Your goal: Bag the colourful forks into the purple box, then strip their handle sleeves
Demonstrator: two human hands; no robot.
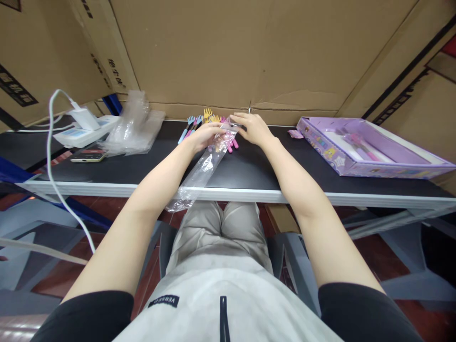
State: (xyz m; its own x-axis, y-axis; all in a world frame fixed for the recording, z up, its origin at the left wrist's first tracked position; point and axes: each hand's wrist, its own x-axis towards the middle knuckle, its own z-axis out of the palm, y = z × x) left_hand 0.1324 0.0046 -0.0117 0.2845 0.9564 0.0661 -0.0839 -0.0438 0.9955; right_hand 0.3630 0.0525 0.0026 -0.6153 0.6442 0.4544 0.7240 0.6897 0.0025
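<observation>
A long clear plastic bag [203, 172] slants down from my hands, and its lower end hangs over the table's front edge. The fingers of my left hand [204, 135] are closed on the upper part of the bag. My right hand [252, 127] pinches the bag's top end from the other side. Just behind and beneath my hands lie several small back scratchers [190, 127] with claw-shaped heads in blue, yellow and pink. My hands and the bag partly cover them, and pink handles [233, 144] show between the hands.
On the right stands a purple open box [333, 154] with a few packed items inside, beside a small pink packet [295, 134]. To the left are clear plastic bags [130, 128], a phone-like device [88, 156] and a white power strip [85, 130] with a cable. Cardboard [228, 57] walls the back.
</observation>
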